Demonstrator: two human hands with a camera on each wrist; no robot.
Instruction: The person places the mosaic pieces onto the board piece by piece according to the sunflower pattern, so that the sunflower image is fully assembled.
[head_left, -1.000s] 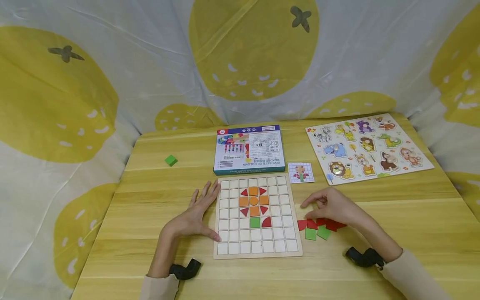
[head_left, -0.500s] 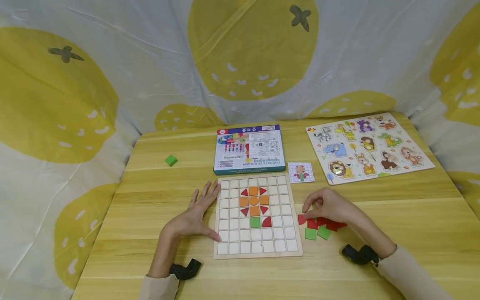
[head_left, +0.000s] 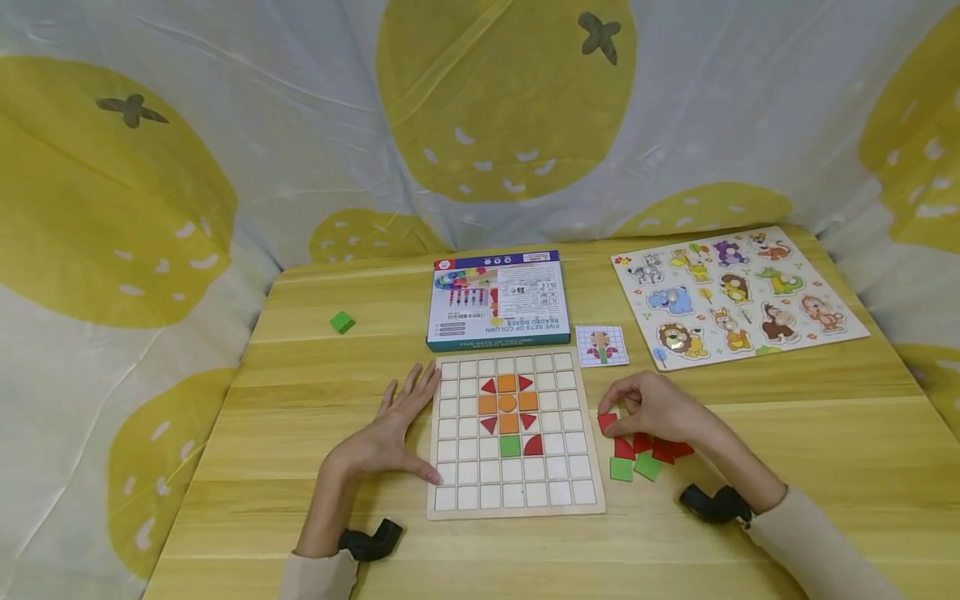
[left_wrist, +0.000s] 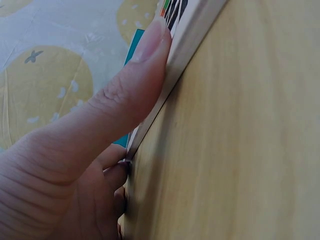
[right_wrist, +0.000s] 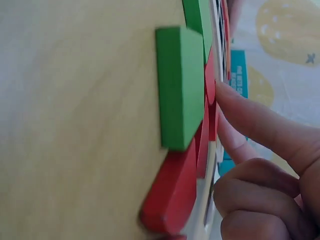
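The head view shows us the right hand (head_left: 652,408) pinching a thin red painted piece (head_left: 606,422) between thumb and index finger, just beyond the right edge of the pale wooden grid board (head_left: 490,496). From that hand, the board lies directly to the left; the right hand alone is near the piece, whose long axis we cannot tell, since the fingers cover part of it. Across the board, the left hand (head_left: 390,429) has its fingers spread apart, its thumb resting on the left edge.

Set in the cells, we see orange squares (head_left: 507,383) round an orange disc (head_left: 507,403), red triangles (head_left: 490,424), a green square (head_left: 510,446) and a red quarter-round (head_left: 533,444). Near the right hand, loose green slabs (right_wrist: 182,90) look thick, matte and crisp-edged; a loose red block (right_wrist: 170,192) has rounded corners. The tabletop (head_left: 300,400) shows streaky wood grain.
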